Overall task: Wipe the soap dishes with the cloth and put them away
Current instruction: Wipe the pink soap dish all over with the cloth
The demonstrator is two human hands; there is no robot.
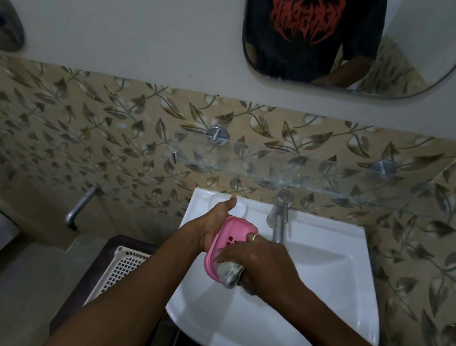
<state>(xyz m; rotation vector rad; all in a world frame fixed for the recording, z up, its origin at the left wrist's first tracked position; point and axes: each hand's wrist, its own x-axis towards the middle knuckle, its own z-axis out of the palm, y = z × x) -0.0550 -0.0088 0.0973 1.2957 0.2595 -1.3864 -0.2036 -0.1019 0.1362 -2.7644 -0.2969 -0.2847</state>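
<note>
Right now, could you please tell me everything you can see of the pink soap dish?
The pink soap dish looks like plastic, rounded, with a raised rim and drain holes in its floor. It is held tilted over the sink, hollow side facing the camera. The left hand grips its left edge, while the right hand presses a bunched grey cloth into its lower end.

Over the white washbasin (pixel 322 285) the left hand (pixel 211 228) grips a pink soap dish (pixel 229 237) from its left side, thumb raised toward the wall. The right hand (pixel 262 260), a ring on one finger, presses a bunched grey cloth (pixel 230 275) into the dish's near end. A chrome tap (pixel 278 218) stands just behind. A glass shelf (pixel 307 171) spans the leaf-patterned tiles (pixel 83 126); left of the basin sits what looks like a cream plastic basket (pixel 120 271). The mirror (pixel 408 51) reflects a black printed T-shirt.
</note>
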